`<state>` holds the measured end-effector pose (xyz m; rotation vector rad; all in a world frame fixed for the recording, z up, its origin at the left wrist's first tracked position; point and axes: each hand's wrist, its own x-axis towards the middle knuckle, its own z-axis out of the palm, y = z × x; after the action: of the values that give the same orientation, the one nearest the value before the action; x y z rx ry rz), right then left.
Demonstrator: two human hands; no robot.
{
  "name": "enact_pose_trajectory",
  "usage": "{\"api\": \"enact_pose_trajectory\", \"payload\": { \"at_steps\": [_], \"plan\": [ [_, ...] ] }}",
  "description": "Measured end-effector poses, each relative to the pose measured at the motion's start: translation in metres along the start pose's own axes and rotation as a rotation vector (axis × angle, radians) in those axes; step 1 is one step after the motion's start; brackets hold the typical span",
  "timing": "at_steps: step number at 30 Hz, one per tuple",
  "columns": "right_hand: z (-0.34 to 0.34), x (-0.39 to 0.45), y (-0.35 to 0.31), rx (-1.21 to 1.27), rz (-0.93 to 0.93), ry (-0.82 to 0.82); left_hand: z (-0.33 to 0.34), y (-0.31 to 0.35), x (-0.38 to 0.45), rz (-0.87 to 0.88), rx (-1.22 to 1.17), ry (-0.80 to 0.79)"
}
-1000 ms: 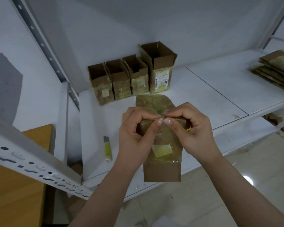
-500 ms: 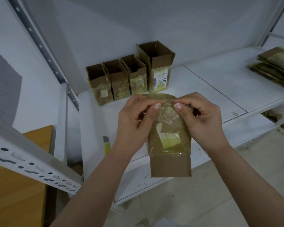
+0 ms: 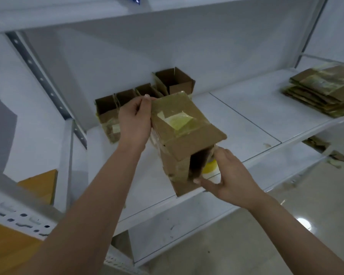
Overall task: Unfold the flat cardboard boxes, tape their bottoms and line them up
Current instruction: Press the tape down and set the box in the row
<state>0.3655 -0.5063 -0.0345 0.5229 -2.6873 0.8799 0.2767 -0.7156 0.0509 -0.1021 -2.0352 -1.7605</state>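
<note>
I hold a brown cardboard box (image 3: 179, 126), unfolded and tilted, over the white shelf (image 3: 246, 120). Old glossy tape and a pale label cover its upper face, and its open end faces down toward me. My left hand (image 3: 134, 124) grips the box's far upper left edge. My right hand (image 3: 229, 178) holds the lower open end, thumb under a flap and fingers at the opening. Behind the box, several upright open boxes (image 3: 127, 100) stand in a row against the back wall. A stack of flat boxes (image 3: 322, 92) lies at the far right of the shelf.
Something yellow (image 3: 212, 168) lies on the shelf, partly hidden behind my right hand. A perforated metal upright (image 3: 42, 80) and beam (image 3: 18, 213) are at the left, with a wooden surface (image 3: 6, 251) below. Cardboard scraps (image 3: 326, 151) lie on the floor under the shelf.
The box was flat, pinched at its top by both hands. Now it is opened into a tube and tilted; my right hand dropped to its lower opening. My view lifted.
</note>
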Motion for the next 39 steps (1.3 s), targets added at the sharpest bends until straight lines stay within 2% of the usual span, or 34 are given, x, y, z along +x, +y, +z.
{"api": "enact_pose_trajectory", "payload": {
  "at_steps": [2,5,7,9,11,13,16,18,22,25,28,33,39],
  "plan": [
    [-0.003,-0.001,0.001,-0.008,0.059,0.091,0.008,-0.002,-0.003,-0.089,-0.046,0.017],
    [-0.012,-0.004,0.002,-0.074,0.099,0.136,0.022,-0.009,-0.013,-0.111,-0.006,0.049],
    [-0.019,-0.005,0.004,-0.102,0.143,0.176,0.034,-0.012,-0.024,-0.143,0.004,-0.009],
    [-0.030,-0.004,0.007,-0.088,0.193,0.260,0.045,-0.012,-0.038,-0.166,0.025,-0.136],
    [-0.043,-0.002,0.012,-0.089,0.259,0.293,0.056,-0.009,-0.054,-0.115,0.152,-0.253],
    [-0.055,-0.002,0.018,-0.119,0.308,0.287,0.068,-0.005,-0.073,-0.074,0.387,-0.318],
    [-0.073,-0.003,0.030,-0.158,0.362,0.300,0.091,0.004,-0.099,0.025,0.816,-0.320],
    [-0.083,-0.004,0.042,-0.176,0.395,0.306,0.105,0.005,-0.108,0.035,0.918,-0.353],
    [-0.097,-0.003,0.067,-0.196,0.455,0.292,0.124,-0.006,-0.108,0.025,0.760,-0.428],
    [-0.102,0.008,0.087,-0.205,0.505,0.317,0.138,-0.011,-0.092,0.145,0.672,-0.344],
    [-0.106,0.026,0.104,-0.133,0.563,0.311,0.156,-0.015,-0.065,0.164,0.587,-0.277],
    [-0.105,0.055,0.133,-0.035,0.608,0.242,0.187,-0.036,-0.010,0.087,0.451,-0.298],
    [-0.107,0.090,0.174,-0.038,0.675,0.122,0.220,-0.067,0.032,-0.039,0.379,-0.360]
  ]
}}
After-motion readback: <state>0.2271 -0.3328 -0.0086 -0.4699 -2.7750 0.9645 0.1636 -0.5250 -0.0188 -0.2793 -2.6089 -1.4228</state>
